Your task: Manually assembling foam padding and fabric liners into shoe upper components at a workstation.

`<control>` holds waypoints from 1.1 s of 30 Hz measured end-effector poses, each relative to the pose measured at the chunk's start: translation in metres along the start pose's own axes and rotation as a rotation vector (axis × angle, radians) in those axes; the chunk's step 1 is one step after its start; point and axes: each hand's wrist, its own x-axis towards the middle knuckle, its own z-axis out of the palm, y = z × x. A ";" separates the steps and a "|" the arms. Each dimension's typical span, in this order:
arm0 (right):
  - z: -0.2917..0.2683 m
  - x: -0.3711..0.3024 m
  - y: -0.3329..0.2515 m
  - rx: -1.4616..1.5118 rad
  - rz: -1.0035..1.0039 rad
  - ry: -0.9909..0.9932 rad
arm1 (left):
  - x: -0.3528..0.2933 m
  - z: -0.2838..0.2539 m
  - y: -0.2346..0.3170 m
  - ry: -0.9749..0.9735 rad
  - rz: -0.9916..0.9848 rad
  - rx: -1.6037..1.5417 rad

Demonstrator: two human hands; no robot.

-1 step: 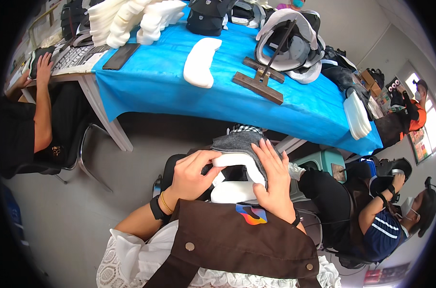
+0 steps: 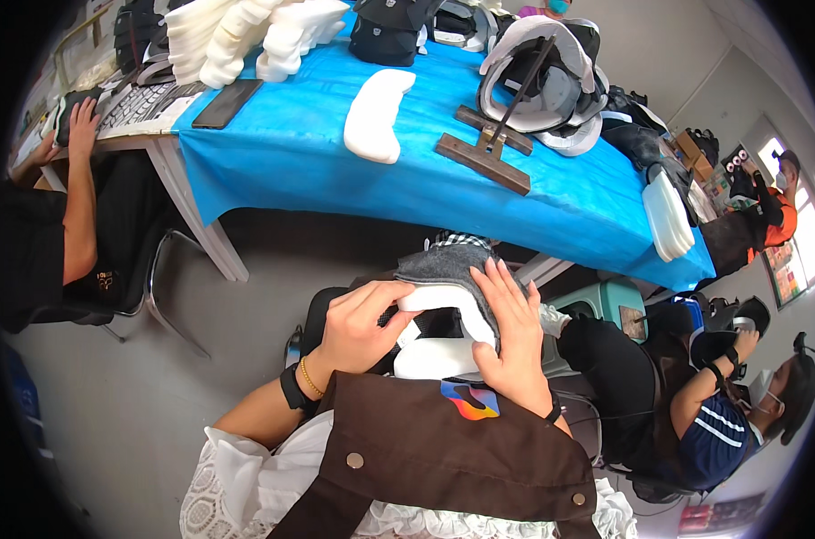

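Note:
A dark grey fabric liner (image 2: 443, 262) rests at my lap, with a curved white foam pad (image 2: 466, 310) along its inner edge. Between thumb and fingers, my left hand (image 2: 358, 325) pinches the left end of that pad. My right hand (image 2: 512, 337) lies along the liner's right side, fingers stretched out over the grey fabric and thumb down by the pad's lower end. Closer to me, a second white foam piece (image 2: 436, 359) shows inside the liner, partly covered by my brown apron (image 2: 461, 449). The liner's underside is hidden.
Ahead stands a table with a blue cover (image 2: 290, 180). On it are a loose foam pad (image 2: 378, 117), foam stacks (image 2: 246, 40), a dark phone (image 2: 228, 104), a wooden-footed stand (image 2: 484, 162) and a padded grey shell (image 2: 542, 85). Co-workers sit left and right.

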 end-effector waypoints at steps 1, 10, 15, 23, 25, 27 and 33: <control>0.000 0.000 -0.001 -0.006 -0.001 0.000 | -0.001 0.001 -0.002 -0.003 -0.013 -0.027; 0.003 0.000 -0.002 -0.021 -0.023 -0.005 | -0.001 0.001 0.002 0.014 -0.150 -0.103; 0.002 -0.002 -0.004 -0.042 -0.038 -0.015 | 0.002 0.003 0.001 0.019 -0.153 -0.107; 0.000 -0.002 -0.010 -0.168 -0.048 -0.093 | 0.008 0.001 -0.002 0.030 -0.196 0.009; 0.000 -0.001 -0.012 -0.173 -0.042 -0.097 | 0.007 -0.001 -0.008 -0.038 -0.216 0.079; 0.000 -0.001 -0.012 -0.154 -0.038 -0.070 | 0.007 0.001 -0.008 -0.027 -0.216 0.043; -0.029 -0.004 -0.018 -0.142 -0.125 0.156 | 0.015 -0.005 0.021 0.037 -0.169 -0.139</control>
